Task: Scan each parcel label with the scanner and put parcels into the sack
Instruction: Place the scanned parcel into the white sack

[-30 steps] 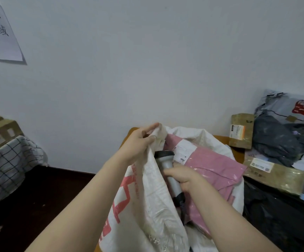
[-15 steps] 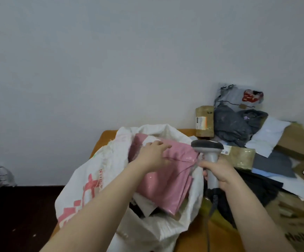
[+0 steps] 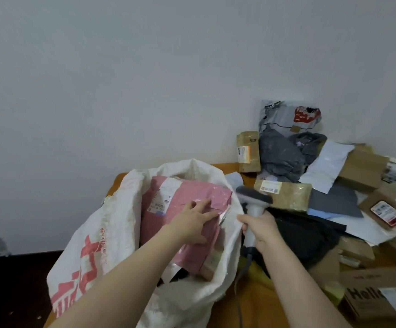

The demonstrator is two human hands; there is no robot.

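Pink parcel [image 3: 187,192] sits in the open mouth of the white woven sack [image 3: 111,223], which slumps against the near left corner of the orange counter [image 3: 263,304]. Only the parcel's upper part shows; its lower end is hidden by the sack's rim and the left forearm. A white label [image 3: 166,194] lies at its upper left, with print too small to read. The left hand [image 3: 192,223] rests flat on the pink wrapper, fingers [image 3: 210,216] straight and spread, gripping nothing. Beneath the parcel a brownish corner and a dark shape show inside the sack, too buried to identify. Red printing on the sack's outside is creased and cut by the forearm, so it cannot be read. The right hand [image 3: 260,229] holds the grey scanner [image 3: 253,200] just beside the sack's right rim, its digits wrapped around the handle; the scanning window faces away and cannot be seen. Its cable [image 3: 239,292] trails down over the counter and out of the bottom edge. To the right, a heap of parcels [image 3: 284,194] in brown, grey and white wrapping overlap one another and run off the right edge. A carton [image 3: 376,297] at lower right shows "Hell", the rest covered by a label.
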